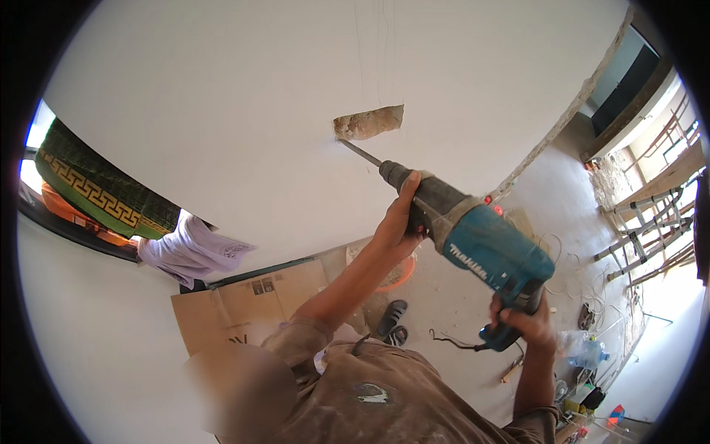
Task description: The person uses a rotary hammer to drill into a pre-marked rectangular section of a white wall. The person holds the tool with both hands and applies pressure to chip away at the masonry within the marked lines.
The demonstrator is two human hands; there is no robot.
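On my feed, landmark is the ragged, tan, oblong recess (381,121) in the smooth white wall (244,111). The teal and dark-grey power drill (494,248) sits below and right of it, long axis slanting up-left toward it. Its slim grey metal bit (362,152) ends at the recess's lower-left corner (can't confirm contact from here). Bare left hand (401,217) is nearer the recess, wrapped around the drill's front end. Bare right hand (529,323) is farther down-right of the recess, gripping the rear handle; I can't tell if the trigger's pressed. Drill looks used: scuffed, dusty front housing, cleaner teal casing behind.
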